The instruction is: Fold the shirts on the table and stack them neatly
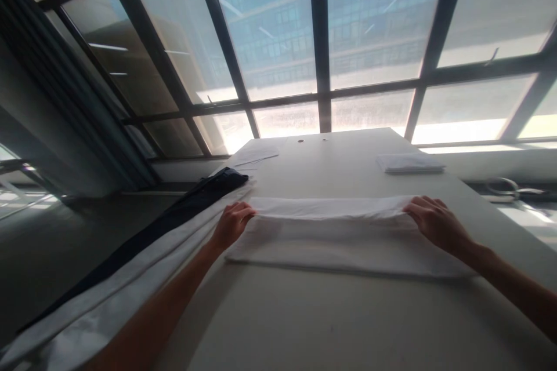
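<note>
We take the cloth as the centre of the clock, with 12 o'clock toward the windows. The cloth lies across the table, directly in front of us.

State of the grip: our left hand, at 10 o'clock, is closed in a pinch on one end of the cloth's far band. Our right hand, at 2 o'clock, pinches the opposite end. The band is drawn out between both hands. Whether it is raised off the table, we cannot tell.

Progress: we judge the folding to be partway through. The cloth appears already reduced to a wide strip, its near edge fairly straight at 6 o'clock. The far band is not yet released, and slight creases show along it; laying down and smoothing appear to be left.

At 1 o'clock, well apart, a flat stack appears to be finished work. At 9 o'clock, white fabric and dark fabric lie along the table's side in long lengths; we judge these not yet folded.
</note>
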Tool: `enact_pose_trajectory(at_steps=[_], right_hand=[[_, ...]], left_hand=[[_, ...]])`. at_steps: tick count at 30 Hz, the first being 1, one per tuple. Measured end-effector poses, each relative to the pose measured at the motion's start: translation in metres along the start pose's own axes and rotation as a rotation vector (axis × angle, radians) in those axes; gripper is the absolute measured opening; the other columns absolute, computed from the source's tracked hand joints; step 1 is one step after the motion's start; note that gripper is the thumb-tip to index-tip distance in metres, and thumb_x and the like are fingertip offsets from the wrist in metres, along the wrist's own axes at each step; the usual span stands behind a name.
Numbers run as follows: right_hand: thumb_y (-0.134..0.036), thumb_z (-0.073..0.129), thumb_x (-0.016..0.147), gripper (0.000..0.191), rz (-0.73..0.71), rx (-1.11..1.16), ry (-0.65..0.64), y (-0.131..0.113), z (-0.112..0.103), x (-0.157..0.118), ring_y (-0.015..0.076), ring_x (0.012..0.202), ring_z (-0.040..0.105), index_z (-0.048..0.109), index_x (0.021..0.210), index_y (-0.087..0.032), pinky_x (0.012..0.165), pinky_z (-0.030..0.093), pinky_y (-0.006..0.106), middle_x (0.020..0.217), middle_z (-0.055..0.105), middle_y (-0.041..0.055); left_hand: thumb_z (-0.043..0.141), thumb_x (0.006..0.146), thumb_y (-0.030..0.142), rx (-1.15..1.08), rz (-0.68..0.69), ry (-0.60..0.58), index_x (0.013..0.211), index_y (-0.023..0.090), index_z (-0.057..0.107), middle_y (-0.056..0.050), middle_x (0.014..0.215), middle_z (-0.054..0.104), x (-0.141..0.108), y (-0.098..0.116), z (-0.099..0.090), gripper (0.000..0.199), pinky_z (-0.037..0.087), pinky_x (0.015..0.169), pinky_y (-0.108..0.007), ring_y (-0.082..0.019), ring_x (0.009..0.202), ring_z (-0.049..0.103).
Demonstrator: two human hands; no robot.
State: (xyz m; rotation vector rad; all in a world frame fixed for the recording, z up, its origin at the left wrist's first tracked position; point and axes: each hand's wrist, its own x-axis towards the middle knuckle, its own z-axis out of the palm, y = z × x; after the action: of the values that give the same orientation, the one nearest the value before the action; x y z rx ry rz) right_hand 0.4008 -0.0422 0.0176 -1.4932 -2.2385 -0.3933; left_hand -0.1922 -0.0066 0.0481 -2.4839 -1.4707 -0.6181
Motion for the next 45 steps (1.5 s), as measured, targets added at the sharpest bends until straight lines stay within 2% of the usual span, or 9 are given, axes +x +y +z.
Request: enact_pose_trajectory(at_steps=[11,16,21,24,27,31,37,41,45], right_hand=[[-0.008,0.047,0.083,0.028,-0.005,0.008,-0.113,-0.005,0.009,-0.013,0.0258,0.094,0.063,0.07,0.086,-0.024,0.087,0.043,0.038,0.096,0.072,0.0081],[-0.003,0.044,0.076,0.037,0.093,0.085,-0.12,-0.005,0.01,-0.006,0.025,0.094,0.066,0.073,0.084,-0.025,0.089,0.047,0.038,0.098,0.074,0.0068],[-0.008,0.041,0.083,0.044,0.175,0.304,-0.018,-0.033,0.025,0.046,0.0256,0.113,0.062,0.074,0.109,-0.018,0.104,0.044,0.037,0.113,0.072,0.0112],[-0.016,0.039,0.091,0.048,0.198,0.36,-0.089,-0.07,0.044,0.082,0.0267,0.127,0.055,0.065,0.131,-0.013,0.111,0.039,0.038,0.132,0.065,0.0152],[-0.027,0.042,0.096,0.053,0.225,0.343,-0.226,-0.107,0.064,0.1,0.0307,0.142,0.04,0.053,0.146,-0.012,0.117,0.031,0.044,0.151,0.051,0.0165],[-0.041,0.031,0.103,0.059,0.163,0.355,-0.376,-0.132,0.079,0.093,0.0309,0.152,0.023,0.041,0.154,-0.011,0.122,0.019,0.05,0.162,0.033,0.0183],[-0.06,0.027,0.102,0.075,0.219,0.262,-0.44,-0.074,0.072,0.066,0.0304,0.154,0.015,0.031,0.158,-0.011,0.123,0.011,0.052,0.166,0.021,0.0182],[-0.054,0.03,0.102,0.068,0.428,0.106,-0.452,-0.007,0.058,0.048,0.0296,0.154,0.016,0.031,0.158,-0.016,0.122,0.011,0.052,0.166,0.024,0.0167],[-0.051,0.025,0.103,0.067,0.525,0.076,-0.503,0.024,0.051,0.04,0.0286,0.155,0.011,0.027,0.16,-0.015,0.122,0.012,0.055,0.168,0.017,0.0164]], left_hand=[[0.052,0.098,0.028,-0.101,0.054,-0.312,0.097,0.027,0.078,-0.004,0.097,0.072,-0.018,0.005,-0.008,0.026,0.049,0.088,-0.034,-0.022,0.093,0.066],[0.046,0.102,0.037,-0.103,0.077,-0.22,0.122,0.025,0.071,-0.007,0.117,0.071,0.016,0.051,-0.014,0.034,0.047,0.1,-0.038,-0.025,0.109,0.064],[0.039,0.104,0.033,-0.171,0.171,-0.237,0.143,0.023,0.056,-0.009,0.144,0.059,0.086,0.133,0.035,0.044,0.038,0.114,-0.043,-0.025,0.132,0.053],[0.036,0.105,0.044,-0.186,0.272,-0.363,0.153,0.028,0.045,-0.009,0.16,0.04,0.114,0.173,0.077,0.051,0.027,0.12,-0.054,-0.03,0.147,0.036],[0.039,0.102,0.057,-0.184,0.318,-0.449,0.157,0.036,0.035,-0.008,0.167,0.025,0.118,0.193,0.107,0.059,0.015,0.119,-0.067,-0.038,0.154,0.016],[0.041,0.1,0.062,-0.199,0.318,-0.452,0.161,0.038,0.024,-0.005,0.169,0.017,0.11,0.195,0.119,0.067,0.009,0.12,-0.066,-0.037,0.155,0.006],[0.038,0.1,0.067,-0.181,0.314,-0.484,0.158,0.04,0.033,-0.003,0.168,0.02,0.113,0.193,0.116,0.064,0.007,0.121,-0.063,-0.036,0.155,0.007],[0.034,0.1,0.068,-0.197,0.319,-0.481,0.158,0.04,0.032,-0.002,0.168,0.019,0.115,0.192,0.116,0.064,0.005,0.121,-0.063,-0.036,0.155,0.007],[0.032,0.1,0.069,-0.206,0.323,-0.497,0.159,0.039,0.03,-0.001,0.168,0.017,0.114,0.192,0.116,0.066,0.003,0.122,-0.061,-0.034,0.155,0.006]])
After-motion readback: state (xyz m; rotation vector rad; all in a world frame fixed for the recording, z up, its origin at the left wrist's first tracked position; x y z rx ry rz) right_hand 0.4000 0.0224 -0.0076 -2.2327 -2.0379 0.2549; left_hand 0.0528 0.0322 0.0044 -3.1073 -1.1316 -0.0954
